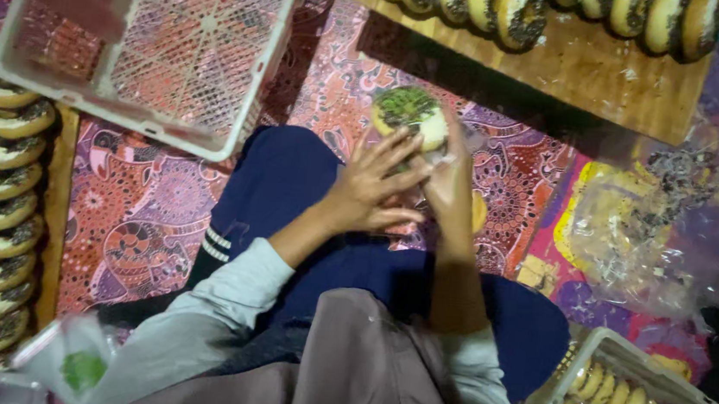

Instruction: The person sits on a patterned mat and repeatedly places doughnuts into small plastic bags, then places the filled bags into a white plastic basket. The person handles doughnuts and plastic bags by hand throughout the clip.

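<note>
Both hands, left hand (pixel 371 186) and right hand (pixel 448 179), close around 1 doughnut (pixel 409 113) at 12 o'clock, steadying it inside a thin plastic wrapper (pixel 446 153).

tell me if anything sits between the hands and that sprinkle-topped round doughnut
Nothing visible does. Both the left hand and the right hand are already on the round doughnut with dark sprinkles and white icing, with what looks like thin clear plastic wrap around their fingers.
</note>
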